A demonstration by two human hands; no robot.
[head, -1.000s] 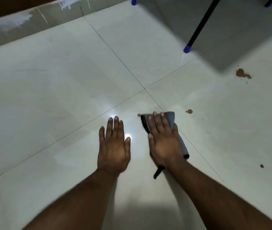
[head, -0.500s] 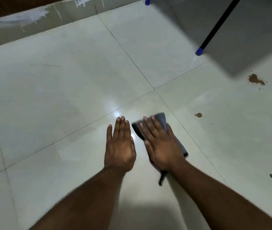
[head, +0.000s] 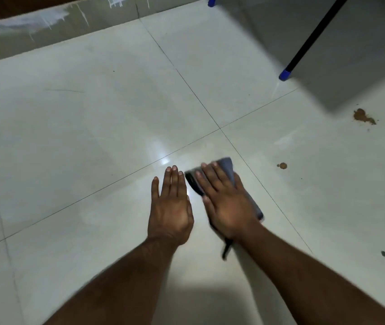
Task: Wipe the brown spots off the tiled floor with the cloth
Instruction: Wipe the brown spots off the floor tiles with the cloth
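My right hand (head: pixel 230 207) presses flat on the cloth (head: pixel 226 166). My left hand (head: pixel 170 207) lies open on the floor (head: pixel 93 137). Brown spots (head: pixel 282 165) sit to the right.

The room is dim, the pale tiled floor (head: pixel 74 127) glossy — one bright glare patch (head: pixel 163 158) shines just beyond the left hand (head: pixel 170 212). A broad soft shadow (head: pixel 327 50) darkens the far right corner. The right hand (head: pixel 230 205) and cloth (head: pixel 226 166) smear with motion blur (edges bow slightly).
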